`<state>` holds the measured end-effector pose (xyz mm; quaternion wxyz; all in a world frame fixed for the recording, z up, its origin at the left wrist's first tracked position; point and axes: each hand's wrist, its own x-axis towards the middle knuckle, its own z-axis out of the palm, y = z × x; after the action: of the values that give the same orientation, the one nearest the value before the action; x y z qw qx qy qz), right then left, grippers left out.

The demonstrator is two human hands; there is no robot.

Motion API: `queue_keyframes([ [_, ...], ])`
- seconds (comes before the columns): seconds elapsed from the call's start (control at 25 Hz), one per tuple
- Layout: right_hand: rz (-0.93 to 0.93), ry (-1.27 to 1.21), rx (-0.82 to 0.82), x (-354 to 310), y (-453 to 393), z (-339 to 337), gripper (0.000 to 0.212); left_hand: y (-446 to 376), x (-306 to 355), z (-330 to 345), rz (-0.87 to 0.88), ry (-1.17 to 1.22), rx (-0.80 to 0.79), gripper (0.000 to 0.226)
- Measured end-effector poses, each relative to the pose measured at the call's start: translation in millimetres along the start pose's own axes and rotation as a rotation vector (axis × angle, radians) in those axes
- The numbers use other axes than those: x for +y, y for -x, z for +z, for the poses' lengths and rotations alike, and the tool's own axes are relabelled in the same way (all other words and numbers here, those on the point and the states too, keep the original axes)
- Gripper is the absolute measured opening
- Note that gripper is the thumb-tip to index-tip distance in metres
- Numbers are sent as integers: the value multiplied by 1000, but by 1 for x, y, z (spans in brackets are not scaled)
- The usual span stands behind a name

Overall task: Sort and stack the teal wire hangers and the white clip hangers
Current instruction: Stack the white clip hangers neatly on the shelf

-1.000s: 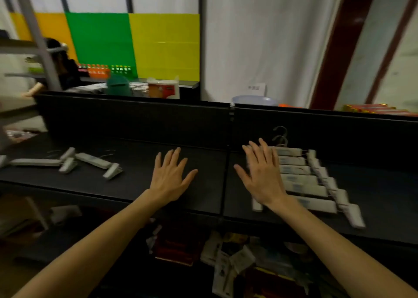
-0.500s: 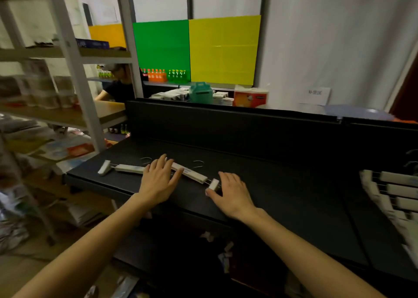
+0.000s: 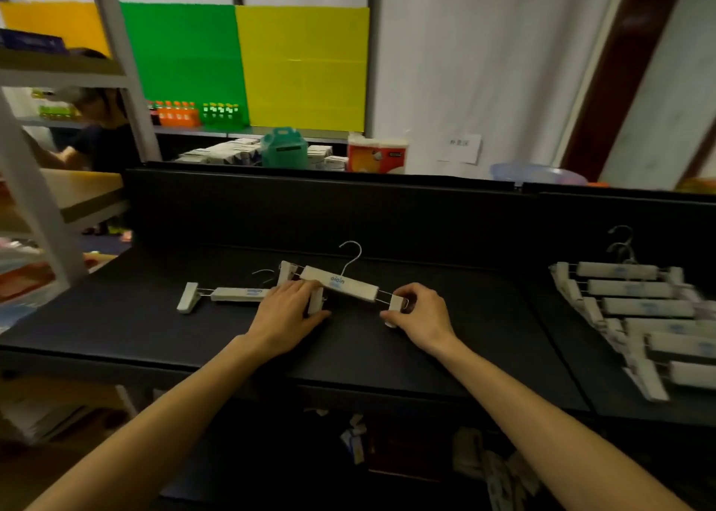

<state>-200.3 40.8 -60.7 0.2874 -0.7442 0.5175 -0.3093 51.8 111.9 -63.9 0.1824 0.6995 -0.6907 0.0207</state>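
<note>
Upper white clip hanger lies crosswise on the bench, long axis left-right. Right hand pinches its right clip; left hand covers the overlap, apparently gripping a clip. Sorted stack lies rightward.

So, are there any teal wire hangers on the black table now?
No, only white clip hangers lie on the black table: two by the hands and a stack at the right.
</note>
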Motion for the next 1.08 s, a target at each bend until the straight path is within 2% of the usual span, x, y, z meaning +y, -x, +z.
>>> queue_keyframes([
  [0.12, 9, -79, 185, 37, 6, -56, 44, -30, 50, 24, 103, 70, 7, 61],
  [0.28, -87, -76, 338, 86, 20, -142, 40, -61, 137, 55, 117, 73, 28, 59],
  [0.36, -121, -100, 401, 112, 22, -191, 38, -80, 186, 65, 77, 147, 115, 52],
  [0.48, -140, -174, 444, 148, 21, -269, 35, -108, 258, 69, -54, 424, 323, 42],
  [0.6, -166, -229, 442, 183, 13, -343, 36, -141, 320, 71, -170, 664, 450, 47],
  [0.68, -188, -255, 422, 208, 4, -387, 36, -165, 353, 78, -188, 860, 424, 56],
  [0.76, -211, -277, 366, 231, -7, -419, 35, -182, 376, 84, -95, 997, 340, 55],
  [0.84, -221, -279, 317, 252, -16, -440, 32, -192, 392, 91, 8, 966, 311, 47],
  [1.0, -169, -351, 220, 288, -34, -454, 31, -196, 402, 100, 52, 811, 347, 28],
  [1.08, -133, -330, 198, 307, -45, -455, 31, -194, 409, 102, 59, 820, 290, 21],
])
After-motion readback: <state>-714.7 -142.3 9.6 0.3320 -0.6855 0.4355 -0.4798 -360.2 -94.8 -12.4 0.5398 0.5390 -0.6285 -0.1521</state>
